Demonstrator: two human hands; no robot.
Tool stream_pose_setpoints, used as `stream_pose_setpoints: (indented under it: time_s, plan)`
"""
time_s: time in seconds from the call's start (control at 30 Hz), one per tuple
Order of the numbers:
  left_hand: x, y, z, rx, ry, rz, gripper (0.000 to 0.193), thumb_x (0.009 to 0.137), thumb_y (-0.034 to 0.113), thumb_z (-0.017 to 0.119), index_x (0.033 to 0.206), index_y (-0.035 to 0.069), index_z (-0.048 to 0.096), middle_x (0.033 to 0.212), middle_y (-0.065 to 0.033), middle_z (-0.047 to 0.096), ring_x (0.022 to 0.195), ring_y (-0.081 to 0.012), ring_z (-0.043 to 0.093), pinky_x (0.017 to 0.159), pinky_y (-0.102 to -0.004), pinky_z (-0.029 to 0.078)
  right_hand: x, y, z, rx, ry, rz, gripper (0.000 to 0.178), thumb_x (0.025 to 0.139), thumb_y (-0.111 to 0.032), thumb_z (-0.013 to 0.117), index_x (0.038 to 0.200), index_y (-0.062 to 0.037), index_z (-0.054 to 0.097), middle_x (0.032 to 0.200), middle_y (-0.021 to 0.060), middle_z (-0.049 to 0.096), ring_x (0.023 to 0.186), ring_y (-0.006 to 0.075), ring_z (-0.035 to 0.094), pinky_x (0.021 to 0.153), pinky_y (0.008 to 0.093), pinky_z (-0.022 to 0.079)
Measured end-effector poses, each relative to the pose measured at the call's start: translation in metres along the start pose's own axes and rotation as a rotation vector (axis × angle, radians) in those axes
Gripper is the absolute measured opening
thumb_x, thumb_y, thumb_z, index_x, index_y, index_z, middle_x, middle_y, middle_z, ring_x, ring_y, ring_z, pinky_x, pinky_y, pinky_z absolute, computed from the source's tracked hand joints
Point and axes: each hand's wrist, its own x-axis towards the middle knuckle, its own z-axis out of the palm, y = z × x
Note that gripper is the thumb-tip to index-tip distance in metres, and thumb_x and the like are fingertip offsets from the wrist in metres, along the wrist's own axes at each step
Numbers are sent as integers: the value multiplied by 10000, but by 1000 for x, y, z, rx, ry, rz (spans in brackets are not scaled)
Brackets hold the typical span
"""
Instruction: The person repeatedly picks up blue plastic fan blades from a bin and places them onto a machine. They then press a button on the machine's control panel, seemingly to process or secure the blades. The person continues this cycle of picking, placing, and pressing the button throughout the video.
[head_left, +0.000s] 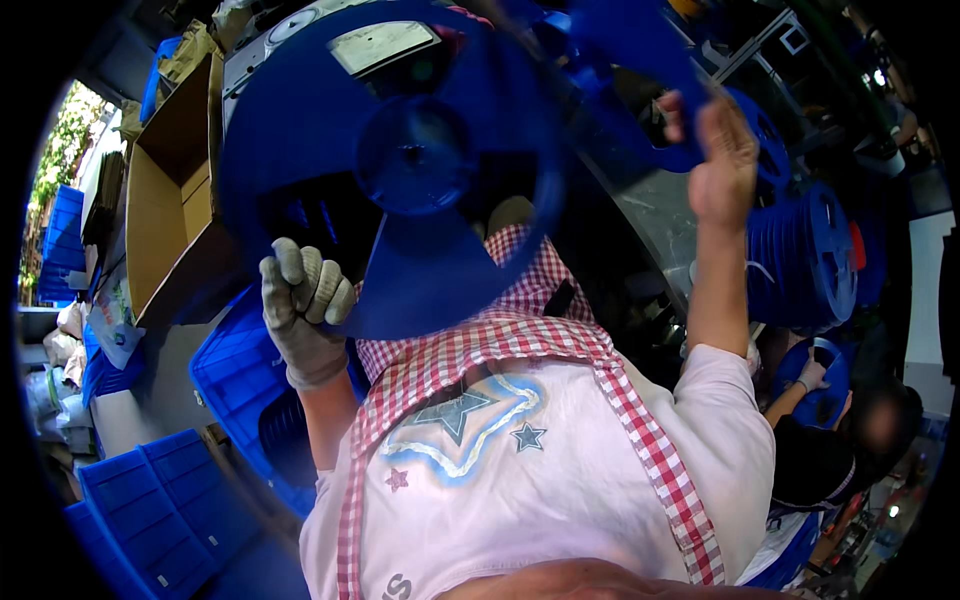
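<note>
A large blue plastic reel disc point(420, 290) with a round hub and wedge-shaped openings is held up before my checked apron. My left hand point(305, 310), in a pale knitted glove, has its fingers curled at the disc's lower left rim. A second blue reel disc point(640, 60), smeared by motion, is at the upper right. My bare right hand point(725, 160) is raised at its edge; the rim passes between the fingertips, some showing through an opening, and the palm. Part of this grip is blurred.
An open cardboard box point(160, 210) stands at the left, near blue plastic crates point(165, 500). Several blue reels point(805, 255) are stacked at the right beside a metal table point(660, 215). A co-worker point(825, 440) at the lower right handles another blue reel point(825, 395).
</note>
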Motion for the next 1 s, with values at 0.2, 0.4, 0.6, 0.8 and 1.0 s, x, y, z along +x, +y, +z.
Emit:
stream_pose_setpoints:
  time_s: [0.2,0.4,0.6,0.8,1.0]
  plan:
    - [-11,-38,3,483,357,53,558,777,545,678,1031,81,500,692,58,437,531,-38,413,455,-199,368,-71,4,116,-413,-438,-238,415,719,-89,749,1105,-232,692,893,78,576,794,204,554,642,264,504]
    - [-9,-41,33,689,484,-22,363,847,441,632,954,113,520,664,41,508,521,-42,486,442,-190,369,-99,17,136,-436,-702,-288,450,681,-95,760,1112,-200,685,915,83,572,829,216,542,705,314,482]
    - [-27,-52,-4,676,431,9,484,857,368,623,1203,80,445,933,-69,582,784,-161,600,635,-284,508,-55,49,90,-739,-454,-119,950,623,-367,814,1414,-131,344,1338,182,447,1236,345,436,1033,432,363]
    - [-23,-65,-13,808,252,187,444,938,292,537,1288,40,431,964,-128,620,734,-187,651,685,-227,564,-85,99,90,-584,-410,62,804,649,-219,707,1386,-117,402,1161,167,571,1036,295,582,931,384,451]
    - [9,-38,39,1554,-367,96,658,801,502,637,1224,25,474,815,-148,626,705,-272,660,619,-327,513,-96,113,69,761,31,821,591,840,-360,563,1296,2,459,1098,182,598,1013,236,607,901,368,498]
